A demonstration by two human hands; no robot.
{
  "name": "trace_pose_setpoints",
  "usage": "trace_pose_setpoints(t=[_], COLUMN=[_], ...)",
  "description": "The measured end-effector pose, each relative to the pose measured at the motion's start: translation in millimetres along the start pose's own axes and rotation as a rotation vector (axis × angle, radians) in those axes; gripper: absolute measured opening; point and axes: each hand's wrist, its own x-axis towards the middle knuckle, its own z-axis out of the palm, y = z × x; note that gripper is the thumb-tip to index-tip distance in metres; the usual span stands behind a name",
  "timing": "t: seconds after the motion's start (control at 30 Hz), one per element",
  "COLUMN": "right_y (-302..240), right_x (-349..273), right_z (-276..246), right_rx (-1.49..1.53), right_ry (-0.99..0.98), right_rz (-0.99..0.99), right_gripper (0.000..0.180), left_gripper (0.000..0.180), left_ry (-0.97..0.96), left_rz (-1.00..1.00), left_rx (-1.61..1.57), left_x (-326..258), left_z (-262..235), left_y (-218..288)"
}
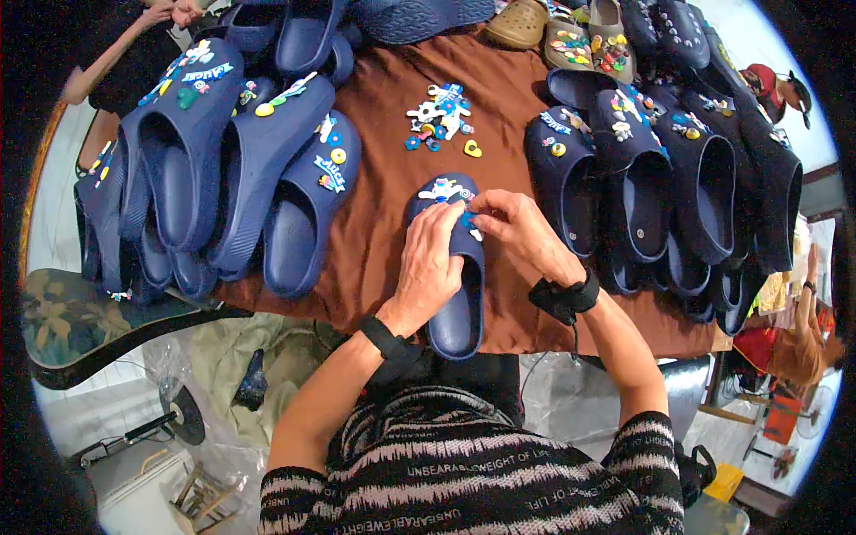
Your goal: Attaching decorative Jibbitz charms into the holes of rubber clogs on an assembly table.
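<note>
A navy blue clog (456,323) lies in front of me at the near edge of the brown cloth, its toe pointing away. White and blue charms (443,190) sit on its toe. My left hand (426,267) is closed around the clog's left side, thumb near the foot opening and fingers over the upper. From the right, my right hand (526,234) pinches at a small blue flower-shaped charm (467,219) on the upper; its fingertips partly cover it. Beyond the clog lies a loose pile of charms (437,114) in white, blue and yellow, with a yellow heart charm (473,148) beside it.
Decorated navy clogs (299,236) stand stacked at the left, and more navy clogs (637,214) at the right. Tan clogs (517,24) lie at the back of the brown cloth (374,98). Another person's arm (116,53) shows at upper left. A dark stool seat (98,321) adjoins the left side.
</note>
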Motion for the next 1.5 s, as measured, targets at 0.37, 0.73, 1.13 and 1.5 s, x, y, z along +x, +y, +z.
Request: trace_pose_setpoints(t=[0.37, 0.73, 1.13, 1.5], right_y=[15, 20, 25, 22], right_x=[17, 3, -20, -33], right_z=[-9, -9, -2, 21], right_rx=[0.209, 0.434, 0.165, 0.387], right_ry=[-0.234, -0.181, -0.022, 0.142], right_rz=[0.054, 0.111, -0.065, 0.091], right_gripper=[0.018, 0.017, 0.023, 0.024], left_gripper=[0.077, 0.073, 0.062, 0.056], left_ry=[-0.048, -0.044, -0.238, -0.337], left_rz=[-0.107, -0.067, -0.02, 0.094], left_rx=[-0.042, -0.003, 0.144, 0.238], left_x=[-1, 0, 17, 28], left_z=[1, 0, -17, -25], left_y=[0, 1, 8, 6])
